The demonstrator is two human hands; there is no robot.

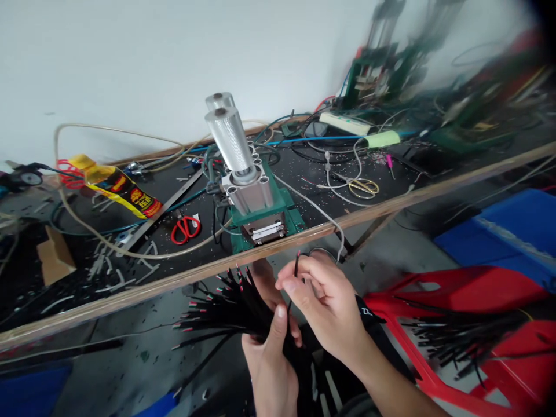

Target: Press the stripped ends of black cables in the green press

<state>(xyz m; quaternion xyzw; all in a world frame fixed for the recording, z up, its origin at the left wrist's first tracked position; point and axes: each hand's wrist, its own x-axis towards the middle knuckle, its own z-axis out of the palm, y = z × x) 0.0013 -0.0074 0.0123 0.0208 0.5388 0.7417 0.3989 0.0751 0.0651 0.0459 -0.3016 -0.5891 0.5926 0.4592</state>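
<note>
- black, thin wires in a fanned bundle (226,304) sit in the left hand (271,359), which rises from the near edge with fingers curled round the bundle and the thumb lying straight up along it; the wire tips, some pinkish, spread out to the left.
- right hand (324,301) comes in from the near right, wrist bent, thumb and forefinger pinched on a single black wire (296,265) that stands almost upright just above the bundle.
- both hands are held just in front of the near wooden edge of the workbench (391,205), whose dark top is littered with small offcuts.
- ribbed, shiny metal cylinder (230,139) tilts up from a green-based press (260,211) right behind the hands.
- red-handled scissors (185,227) lie to its left; a yellow bottle (115,185) lies further left.
- red plastic chair (456,324) on the right carries more black wires.
</note>
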